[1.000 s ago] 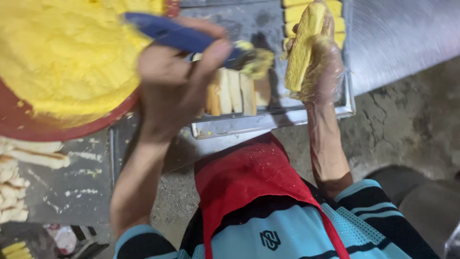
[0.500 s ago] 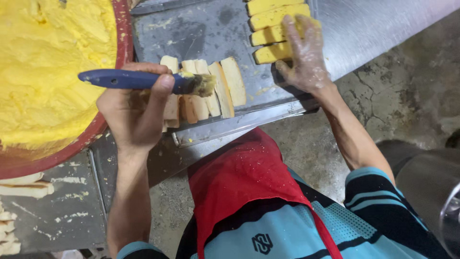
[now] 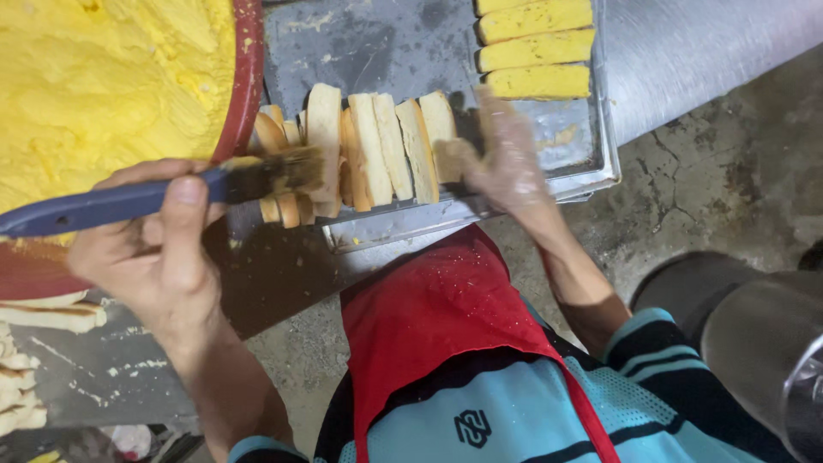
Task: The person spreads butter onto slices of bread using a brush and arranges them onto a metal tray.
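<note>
My left hand (image 3: 154, 257) is closed around the blue handle of a pastry brush (image 3: 111, 204), whose yellow-smeared bristles hover at the left end of a row of plain bread slices (image 3: 377, 146). The slices stand on edge along the near side of a metal tray (image 3: 600, 163). My right hand (image 3: 506, 159), in a clear plastic glove and blurred, grips the slice at the right end of the row. Several yellow-coated slices (image 3: 536, 51) lie flat at the tray's far right.
A big red bowl (image 3: 246, 86) of yellow spread (image 3: 103, 86) sits left of the tray. More plain bread pieces (image 3: 47, 317) lie at the lower left on the steel table (image 3: 711, 43). Cracked concrete floor (image 3: 729, 171) and a round metal object (image 3: 771, 351) are at the right.
My right hand laid a yellow-coated slice on the tray's far right, then came back to the row of plain slices. The brush moved left and down toward the row's left end.
</note>
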